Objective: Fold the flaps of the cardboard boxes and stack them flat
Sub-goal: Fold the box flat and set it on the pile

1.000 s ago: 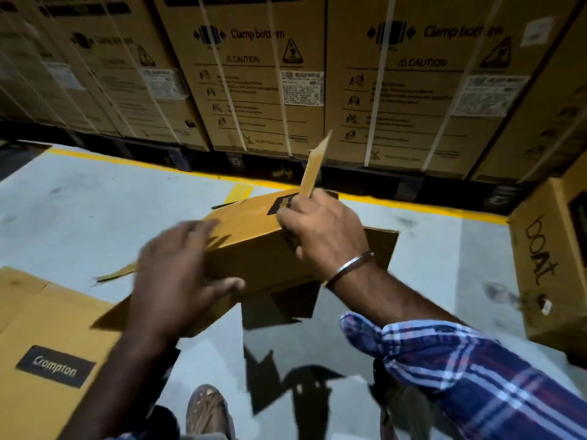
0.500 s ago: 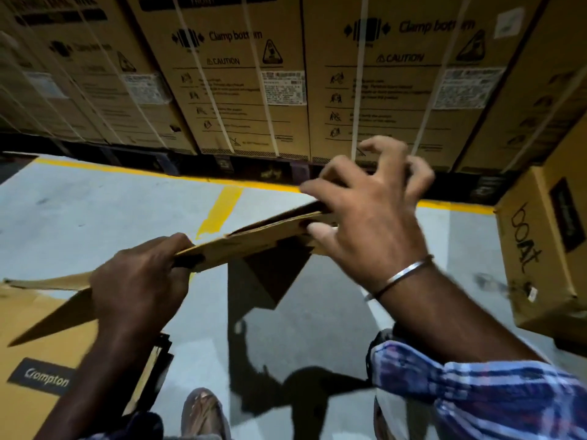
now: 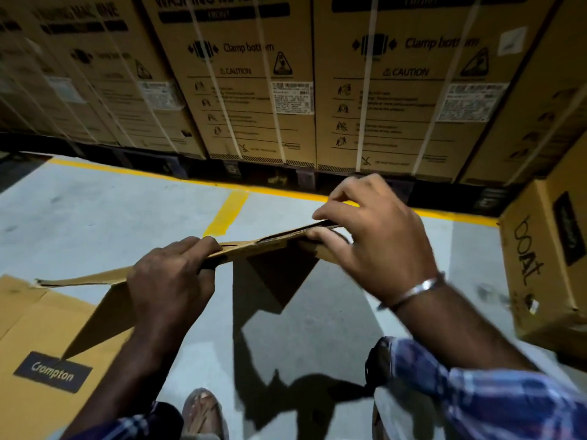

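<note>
Brown flattened cardboard box (image 3: pixel 254 247) held edge-on above flat Crompton box (image 3: pixel 38 328).

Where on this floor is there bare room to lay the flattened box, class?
Bare grey floor lies left of the yellow stripe, beyond the flat Crompton cardboard. A narrower patch runs between the stripe and the brown "boat" box. The back is crowded with strapped washing-machine cartons.
</note>
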`<action>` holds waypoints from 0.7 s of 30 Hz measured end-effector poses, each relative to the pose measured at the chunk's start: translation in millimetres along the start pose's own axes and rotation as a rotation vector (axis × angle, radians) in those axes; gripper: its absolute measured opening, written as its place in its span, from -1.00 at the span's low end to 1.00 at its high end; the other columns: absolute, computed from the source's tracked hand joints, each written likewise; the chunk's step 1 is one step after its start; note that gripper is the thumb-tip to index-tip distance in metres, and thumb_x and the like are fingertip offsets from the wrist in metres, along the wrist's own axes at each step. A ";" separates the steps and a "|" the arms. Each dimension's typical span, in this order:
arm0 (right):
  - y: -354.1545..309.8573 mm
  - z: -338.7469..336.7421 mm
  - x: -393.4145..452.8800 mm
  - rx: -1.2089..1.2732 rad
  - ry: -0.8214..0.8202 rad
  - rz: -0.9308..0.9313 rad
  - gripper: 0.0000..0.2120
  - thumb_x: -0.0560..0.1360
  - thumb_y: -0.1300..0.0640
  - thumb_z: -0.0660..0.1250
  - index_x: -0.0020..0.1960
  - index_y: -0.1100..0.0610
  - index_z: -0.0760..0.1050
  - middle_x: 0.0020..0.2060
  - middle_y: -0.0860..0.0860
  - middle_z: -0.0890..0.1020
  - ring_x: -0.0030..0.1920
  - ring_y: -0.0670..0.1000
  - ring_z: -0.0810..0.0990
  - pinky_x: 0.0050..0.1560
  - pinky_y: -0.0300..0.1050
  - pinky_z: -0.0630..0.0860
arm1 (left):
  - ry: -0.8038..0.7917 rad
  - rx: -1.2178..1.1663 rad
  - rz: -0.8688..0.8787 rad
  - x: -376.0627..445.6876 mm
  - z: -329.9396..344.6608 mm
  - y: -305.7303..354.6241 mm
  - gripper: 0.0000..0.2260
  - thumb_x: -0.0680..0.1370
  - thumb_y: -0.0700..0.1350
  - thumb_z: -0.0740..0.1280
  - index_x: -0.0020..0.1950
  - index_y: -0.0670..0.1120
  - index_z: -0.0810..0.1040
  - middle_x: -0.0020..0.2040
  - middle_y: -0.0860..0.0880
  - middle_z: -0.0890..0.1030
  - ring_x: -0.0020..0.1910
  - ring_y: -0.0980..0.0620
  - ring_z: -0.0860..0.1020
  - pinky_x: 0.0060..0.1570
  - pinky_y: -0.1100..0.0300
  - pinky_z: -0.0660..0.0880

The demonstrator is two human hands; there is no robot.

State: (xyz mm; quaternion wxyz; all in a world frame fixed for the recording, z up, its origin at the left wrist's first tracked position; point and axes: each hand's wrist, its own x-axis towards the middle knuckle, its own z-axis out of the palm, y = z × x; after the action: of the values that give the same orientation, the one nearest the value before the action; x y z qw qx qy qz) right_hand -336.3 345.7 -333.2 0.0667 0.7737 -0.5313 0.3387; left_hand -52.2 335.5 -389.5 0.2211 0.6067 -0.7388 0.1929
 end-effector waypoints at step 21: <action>-38.6 80.1 -40.8 1.640 0.099 1.359 -0.89 0.53 0.38 0.19 0.03 0.26 0.42 -0.10 0.21 0.61 -0.11 0.21 0.64 -0.22 0.17 0.68 | -0.085 -0.773 0.292 -55.6 -45.8 61.8 -0.92 0.62 -0.08 0.43 0.00 -0.05 0.71 -0.02 0.11 0.68 -0.02 0.08 0.65 -0.08 0.12 0.53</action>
State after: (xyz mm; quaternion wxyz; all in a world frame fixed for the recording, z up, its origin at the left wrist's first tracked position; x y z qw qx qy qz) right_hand -275.0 356.8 -408.6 -0.6558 0.1088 -0.4580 0.5901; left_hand -99.4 417.6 -383.8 0.3723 0.3753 -0.8435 -0.0948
